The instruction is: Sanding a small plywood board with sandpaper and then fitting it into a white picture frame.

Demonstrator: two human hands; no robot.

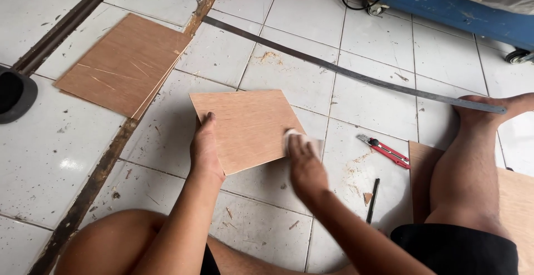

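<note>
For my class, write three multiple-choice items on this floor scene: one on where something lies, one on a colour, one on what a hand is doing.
1. Where does the utility knife lie?
A. on the stack of boards
B. on the tiles right of the held board
C. under the blue cart

2. What colour is the knife's handle?
A. red
B. green
C. yellow

3. What is the left hand doing?
A. resting flat on the floor
B. holding the knife
C. gripping the held board's edge

Key:
1 B: the knife lies on white tiles right of the board, near the knee.
2 A: its handle is red with a grey tip.
3 C: the left hand clasps the board's left edge, while the right hand presses a pale, blurred pad to its right edge.
</note>
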